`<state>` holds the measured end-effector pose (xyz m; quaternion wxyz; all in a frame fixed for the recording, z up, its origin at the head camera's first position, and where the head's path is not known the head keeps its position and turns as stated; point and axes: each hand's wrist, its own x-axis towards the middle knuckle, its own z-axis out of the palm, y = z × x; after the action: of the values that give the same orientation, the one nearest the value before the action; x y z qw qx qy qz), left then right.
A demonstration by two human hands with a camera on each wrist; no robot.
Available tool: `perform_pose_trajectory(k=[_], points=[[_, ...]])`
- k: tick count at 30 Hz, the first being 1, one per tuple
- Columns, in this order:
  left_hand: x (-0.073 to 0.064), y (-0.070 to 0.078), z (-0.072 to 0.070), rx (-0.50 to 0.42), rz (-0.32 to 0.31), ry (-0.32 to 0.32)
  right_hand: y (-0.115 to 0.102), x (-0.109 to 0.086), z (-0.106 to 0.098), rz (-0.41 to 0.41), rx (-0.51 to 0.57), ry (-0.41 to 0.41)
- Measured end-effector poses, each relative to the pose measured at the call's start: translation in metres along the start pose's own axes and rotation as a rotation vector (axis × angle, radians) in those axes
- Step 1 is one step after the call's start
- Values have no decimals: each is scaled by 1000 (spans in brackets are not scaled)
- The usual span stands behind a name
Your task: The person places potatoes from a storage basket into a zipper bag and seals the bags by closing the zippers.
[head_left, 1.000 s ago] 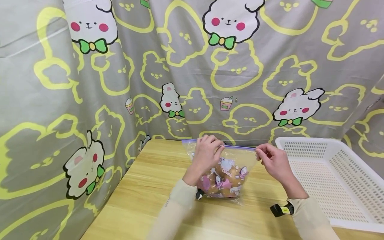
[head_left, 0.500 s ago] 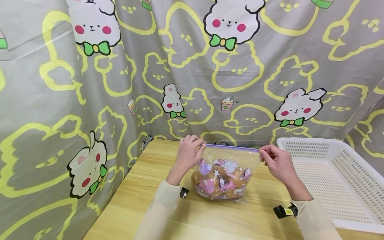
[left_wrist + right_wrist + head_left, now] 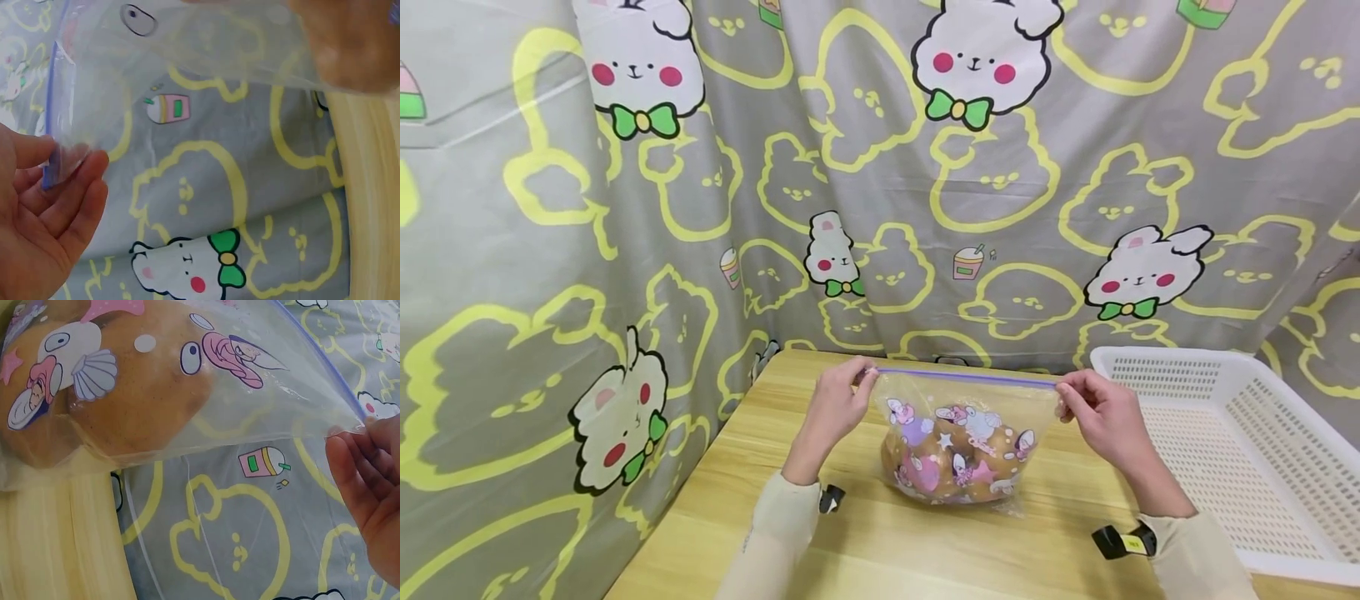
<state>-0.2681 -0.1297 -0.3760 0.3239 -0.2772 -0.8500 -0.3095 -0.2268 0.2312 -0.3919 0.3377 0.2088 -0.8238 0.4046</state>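
A clear zip bag (image 3: 958, 442) printed with cartoon figures, stars and shells sits upright on the wooden table. Several rounded, brown, potato-like things (image 3: 140, 419) fill its lower part. Along its top runs a purple zip strip (image 3: 966, 377), stretched nearly straight between the hands. My left hand (image 3: 838, 404) pinches the strip's left end; in the left wrist view its thumb and fingers close on that corner. At the opposite top corner, my right hand (image 3: 1101, 412) pinches the bag between thumb and fingers, as the right wrist view also shows.
To the right of the bag stands a white perforated plastic basket (image 3: 1210, 546). The wooden table (image 3: 737, 517) meets a grey curtain (image 3: 880, 192) with cartoon rabbits at the back and left. A black wrist strap device (image 3: 1123, 543) sits by the right sleeve.
My left hand has slid left along the purple strip, from near its middle to its left end. My right hand keeps its corner and has shifted slightly right and down.
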Motion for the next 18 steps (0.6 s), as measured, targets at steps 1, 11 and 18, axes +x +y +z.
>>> perform_pose_trajectory(k=[1,11,18], points=[[1,1,0,-22,-20,0,0,1,0,20,3,-3],[42,-18,34,-224,-426,-22,27,31,20,406,61,-81],[46,-42,75,-521,-785,-40,51,46,36,544,151,-238]])
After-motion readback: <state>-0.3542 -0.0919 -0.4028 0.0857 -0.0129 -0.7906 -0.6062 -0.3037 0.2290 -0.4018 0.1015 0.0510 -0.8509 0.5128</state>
